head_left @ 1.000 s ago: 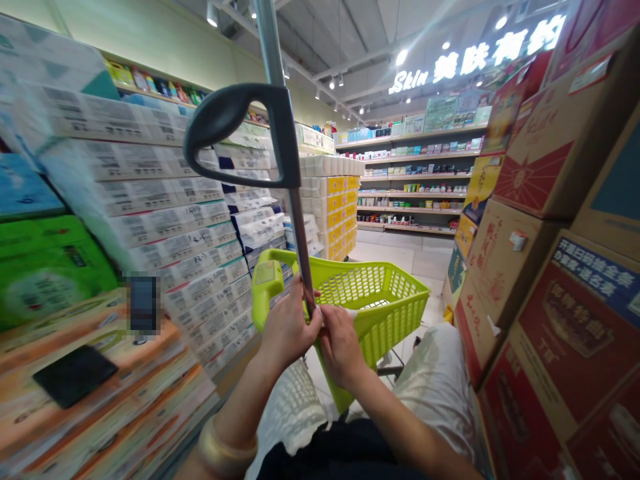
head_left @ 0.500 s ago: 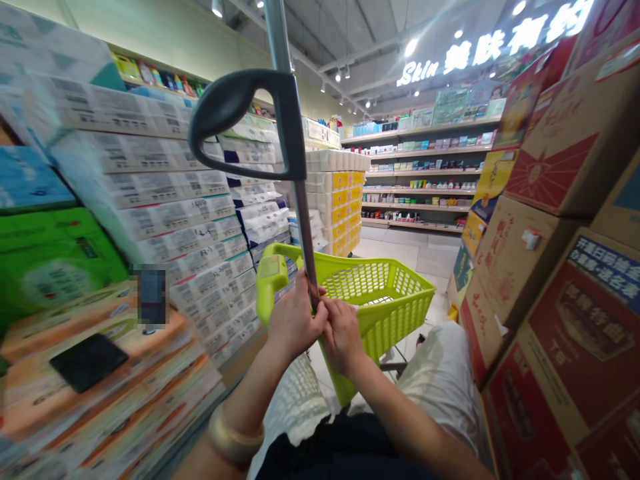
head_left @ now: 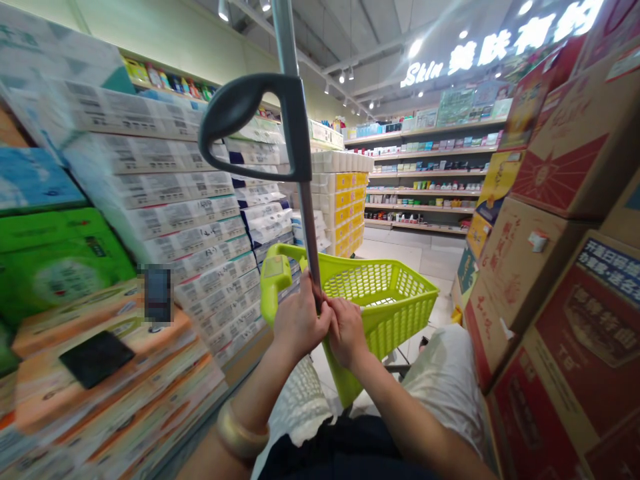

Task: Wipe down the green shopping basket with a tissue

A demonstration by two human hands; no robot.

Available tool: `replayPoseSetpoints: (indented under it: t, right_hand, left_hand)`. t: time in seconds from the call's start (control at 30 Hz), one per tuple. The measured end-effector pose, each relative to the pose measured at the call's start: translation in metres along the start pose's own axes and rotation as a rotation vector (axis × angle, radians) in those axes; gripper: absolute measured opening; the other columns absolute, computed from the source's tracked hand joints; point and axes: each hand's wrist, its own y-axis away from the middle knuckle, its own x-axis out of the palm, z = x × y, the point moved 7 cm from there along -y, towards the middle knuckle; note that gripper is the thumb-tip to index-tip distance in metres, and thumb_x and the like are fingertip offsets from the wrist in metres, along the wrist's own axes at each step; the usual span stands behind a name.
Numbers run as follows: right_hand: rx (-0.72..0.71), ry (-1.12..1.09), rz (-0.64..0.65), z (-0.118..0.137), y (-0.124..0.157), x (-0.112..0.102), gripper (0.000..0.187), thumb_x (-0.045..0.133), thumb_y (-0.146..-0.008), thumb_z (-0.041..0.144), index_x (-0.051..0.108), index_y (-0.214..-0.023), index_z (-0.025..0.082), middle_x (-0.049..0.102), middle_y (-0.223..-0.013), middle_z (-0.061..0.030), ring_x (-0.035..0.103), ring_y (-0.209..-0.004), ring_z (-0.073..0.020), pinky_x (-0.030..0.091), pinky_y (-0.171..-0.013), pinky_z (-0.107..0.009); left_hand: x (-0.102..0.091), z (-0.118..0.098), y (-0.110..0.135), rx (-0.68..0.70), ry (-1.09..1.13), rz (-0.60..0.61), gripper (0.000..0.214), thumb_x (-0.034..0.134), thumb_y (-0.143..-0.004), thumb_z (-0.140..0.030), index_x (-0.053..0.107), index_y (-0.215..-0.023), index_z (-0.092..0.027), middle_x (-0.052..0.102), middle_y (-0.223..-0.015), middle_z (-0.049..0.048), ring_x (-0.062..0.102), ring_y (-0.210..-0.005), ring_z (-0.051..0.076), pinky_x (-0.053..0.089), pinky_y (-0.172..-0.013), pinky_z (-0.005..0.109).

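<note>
A metal pole [head_left: 311, 227] with a dark grey loop handle [head_left: 299, 127] rises in front of me and runs out of the top of the view. My left hand [head_left: 299, 317] is closed around its lower part, one finger stretched up along the tube. Pressed against the left thumb, my right hand [head_left: 347, 330] has its fingers bent in at the pole's lower end. Both hands cover that end. Just beyond them stands a lime-green shopping cart [head_left: 405, 320] with a perforated basket; its handle [head_left: 273, 280] is left of the pole.
Stacked tissue packs [head_left: 185, 193] line the left side. A black flat object [head_left: 97, 359] and a blurred-out device [head_left: 157, 293] rest on orange packs [head_left: 150, 387]. Cardboard boxes [head_left: 530, 260] are piled close on the right. Shelves of goods [head_left: 425, 180] stand at the back.
The whole view has shifted slightly, so everything sits a little further right. Both hands keep nearly the same hold at the pole's lower end.
</note>
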Motion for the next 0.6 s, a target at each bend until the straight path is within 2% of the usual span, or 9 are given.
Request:
replayPoseSetpoints:
  t: [0.1,0.23,0.3,0.4,0.5,0.6]
  right_hand:
    - [-0.004,0.03,0.029,-0.01,0.0,-0.003,0.034,0.031,-0.099,0.032,0.063,-0.106,0.023,0.066,-0.092,-0.0036,0.057,-0.088,-0.018,0.035,-0.079,-0.029]
    - [0.128,0.123,0.011,-0.052,0.002,-0.018,0.04,0.026,-0.099,0.033,0.063,-0.092,0.02,0.065,-0.084,-0.0041,0.057,-0.084,-0.0174,0.034,-0.077,-0.028]
    - [0.178,0.148,0.007,-0.061,0.002,-0.021,0.041,0.025,-0.099,0.032,0.063,-0.087,0.02,0.065,-0.08,-0.0033,0.056,-0.08,-0.0166,0.034,-0.075,-0.027]
    - [0.142,0.09,0.005,-0.043,0.0,-0.013,0.038,0.028,-0.099,0.031,0.064,-0.089,0.021,0.065,-0.082,-0.0022,0.057,-0.081,-0.0163,0.034,-0.076,-0.027]
    - [0.039,0.003,-0.015,-0.01,0.0,-0.002,0.031,0.034,-0.098,0.031,0.063,-0.105,0.024,0.065,-0.09,-0.0021,0.056,-0.087,-0.0169,0.035,-0.08,-0.029]
    - [-0.033,-0.007,-0.023,0.001,0.005,0.001,0.03,0.036,-0.098,0.03,0.06,-0.116,0.025,0.064,-0.095,-0.0028,0.055,-0.09,-0.0174,0.036,-0.082,-0.031]
  left_hand:
    - [-0.001,0.0,0.0,0.008,0.016,0.004,0.067,0.048,-0.083,-0.03,0.019,-0.14,-0.013,0.071,-0.091,0.0053,0.069,-0.083,0.024,0.049,-0.072,0.033]
    - [-0.005,-0.003,0.0,0.032,0.072,0.002,0.063,0.047,-0.083,-0.026,0.02,-0.139,-0.015,0.071,-0.092,0.0022,0.069,-0.082,0.022,0.049,-0.073,0.032]
    - [-0.005,-0.004,0.0,0.034,0.078,-0.006,0.063,0.047,-0.082,-0.026,0.02,-0.138,-0.015,0.071,-0.091,0.0019,0.069,-0.081,0.022,0.049,-0.073,0.032]
    - [-0.004,-0.004,0.0,0.033,0.065,-0.028,0.063,0.047,-0.082,-0.026,0.02,-0.138,-0.014,0.071,-0.089,0.0028,0.069,-0.08,0.023,0.049,-0.071,0.032]
    - [-0.003,-0.001,0.0,0.012,0.006,-0.051,0.06,0.047,-0.082,-0.027,0.024,-0.136,-0.013,0.071,-0.087,0.0051,0.069,-0.079,0.025,0.049,-0.068,0.034]
    - [-0.003,0.001,-0.001,0.012,-0.007,-0.052,0.058,0.047,-0.082,-0.027,0.026,-0.135,-0.013,0.071,-0.087,0.005,0.069,-0.079,0.026,0.049,-0.069,0.035]
